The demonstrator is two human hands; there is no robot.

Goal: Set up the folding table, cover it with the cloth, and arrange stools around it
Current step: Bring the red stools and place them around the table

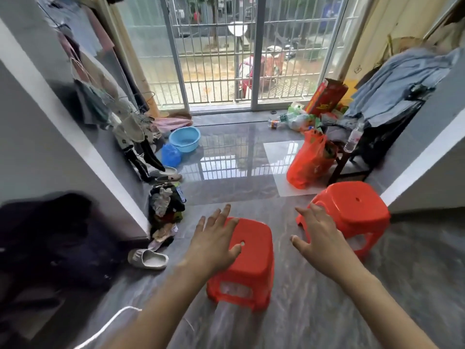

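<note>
Both forearms are cut off at the lower edge. The left hand (214,245) hangs over the near red stool (247,268) on the floor (314,311), fingers (225,212) spread, perhaps touching its seat. The right hand (318,241), fingers apart and empty, hovers between it and the second stool (354,212) just beyond.

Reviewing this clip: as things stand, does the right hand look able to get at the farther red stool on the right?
Probably yes. The right hand is open with fingers spread, its fingertips overlapping the near edge of the farther red stool. Nothing lies between them; whether they touch cannot be told.
</note>
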